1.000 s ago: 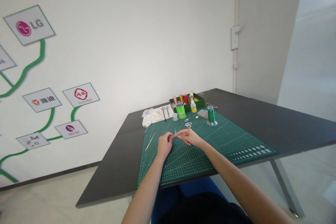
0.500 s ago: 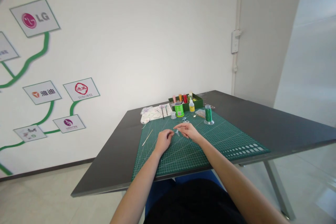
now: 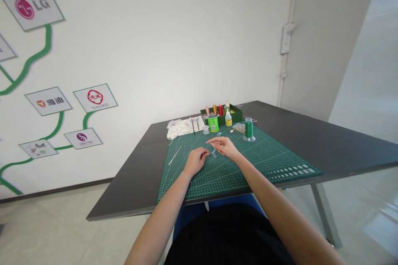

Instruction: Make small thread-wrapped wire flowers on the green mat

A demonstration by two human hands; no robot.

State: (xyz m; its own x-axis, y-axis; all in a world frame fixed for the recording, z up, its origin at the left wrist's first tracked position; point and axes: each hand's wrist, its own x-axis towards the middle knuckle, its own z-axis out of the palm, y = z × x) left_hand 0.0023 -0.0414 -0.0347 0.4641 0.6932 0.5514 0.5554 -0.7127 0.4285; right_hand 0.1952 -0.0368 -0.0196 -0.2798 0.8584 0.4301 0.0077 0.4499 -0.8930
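Head view: the work in hand is a small, pale, translucent piece [image 3: 213, 154], located between the two hands above the green gridded cutting mat [image 3: 217, 182] on the dark grey worktop [image 3: 133, 169]. The left hand [image 3: 195, 160] has its thumb and fingers together, apparently pinching the near end of the piece. The right hand [image 3: 225, 148] is beside it, palm down, fingers extended leftward above the piece; whether they grip it cannot be told. Status: handling is judged to be under way, as the piece is up at the fingers and not set down. Its finish is too small to assess, so the work left on it cannot be determined. Supplies not in use: the thin light-coloured stick [image 3: 175, 155] lies left of the left hand; the clear-based spool of green thread [image 3: 249, 128] and the white bottle with yellow label [image 3: 229, 119] stand upright, untouched, beyond the right hand.
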